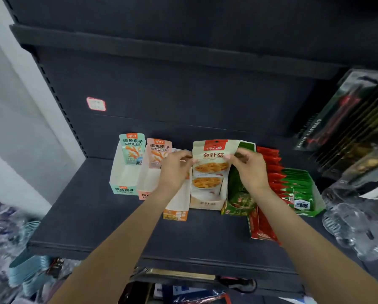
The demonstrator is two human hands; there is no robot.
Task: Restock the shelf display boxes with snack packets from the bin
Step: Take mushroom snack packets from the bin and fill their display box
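Note:
A cream snack packet (212, 157) with a red top label stands upright in its beige display box (205, 204) on the dark shelf. My left hand (176, 170) pinches the packet's left edge and my right hand (248, 170) pinches its right edge. A second packet of the same kind (205, 183) sits in front of it in the box. To the left stand a teal display box (123, 189) with one packet (132, 148), a pink box (143, 195) with one packet (159, 151), and an orange-fronted box (176, 215).
Right of the beige box stand a green box (238, 207), a red box with several red packets (269, 170) and a green box of green packets (297, 191). Boxed utility knives (337, 119) hang at right above clear glassware (354, 220). A price tag (96, 104) is stuck on the back panel.

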